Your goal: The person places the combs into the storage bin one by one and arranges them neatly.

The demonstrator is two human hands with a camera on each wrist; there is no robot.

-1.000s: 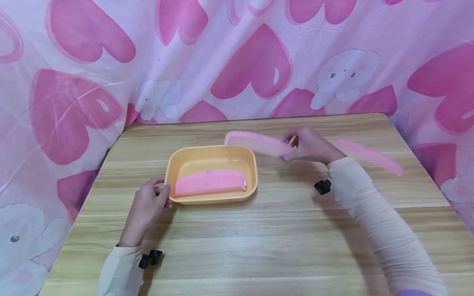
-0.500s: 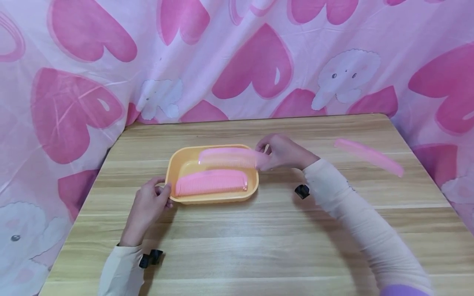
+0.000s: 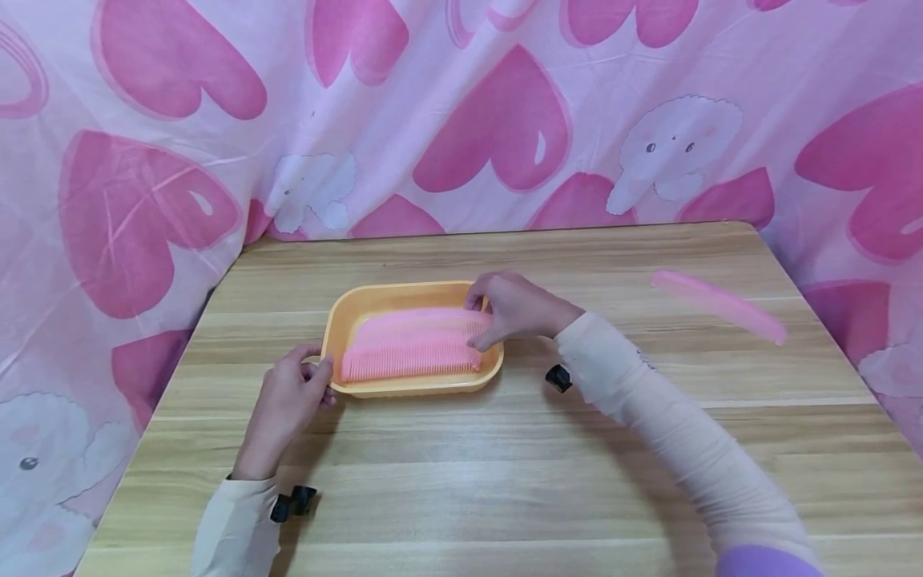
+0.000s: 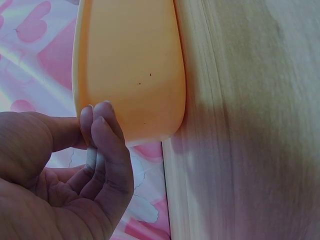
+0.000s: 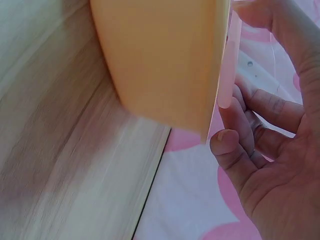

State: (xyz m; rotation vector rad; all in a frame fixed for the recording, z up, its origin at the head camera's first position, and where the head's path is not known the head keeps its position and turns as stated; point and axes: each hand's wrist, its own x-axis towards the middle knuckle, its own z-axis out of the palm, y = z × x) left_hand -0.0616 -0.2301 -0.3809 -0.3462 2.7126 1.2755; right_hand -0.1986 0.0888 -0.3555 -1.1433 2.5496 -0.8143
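A yellow plastic tray [image 3: 411, 393] stands on the wooden table. My left hand [image 3: 288, 401] pinches its left end, thumb at the rim and fingers beneath it, as the left wrist view shows. In the tray lies one pink comb [image 3: 411, 365], teeth toward me. My right hand [image 3: 515, 308] holds a second, paler pink comb [image 3: 404, 320] by its right end, between thumb and fingers. That comb is over the tray and partly overlaps the first one. From the right wrist, this comb's end [image 5: 228, 85] shows at the tray's rim.
Another pink comb [image 3: 721, 307] lies slanted on the table [image 3: 505, 481] at the right, apart from both hands. A pink heart-patterned cloth [image 3: 490, 120] hangs behind the table and along its sides.
My right hand has carried its comb leftward from beyond the tray's right end to over the tray, then toward the first comb. My left hand and the tray have stayed put.
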